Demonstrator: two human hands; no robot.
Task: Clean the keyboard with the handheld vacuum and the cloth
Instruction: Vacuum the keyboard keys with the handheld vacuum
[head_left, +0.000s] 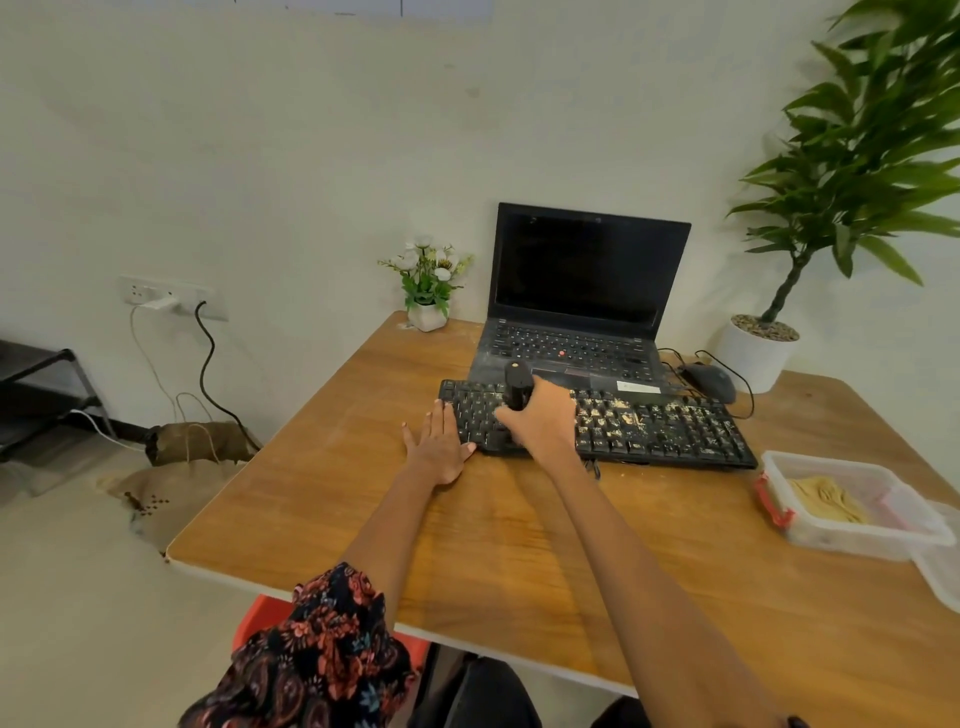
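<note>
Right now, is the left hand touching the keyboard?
Touching. The head view shows the left hand flat on the table, its thumb side resting against the keyboard's left front corner, with no gap visible.

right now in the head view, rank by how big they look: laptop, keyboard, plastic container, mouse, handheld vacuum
1. laptop
2. keyboard
3. plastic container, though it sits nearer the camera, which may inflate it
4 and 5. mouse and handheld vacuum: look alike, and the right hand hides part of the vacuum, so unranked
</note>
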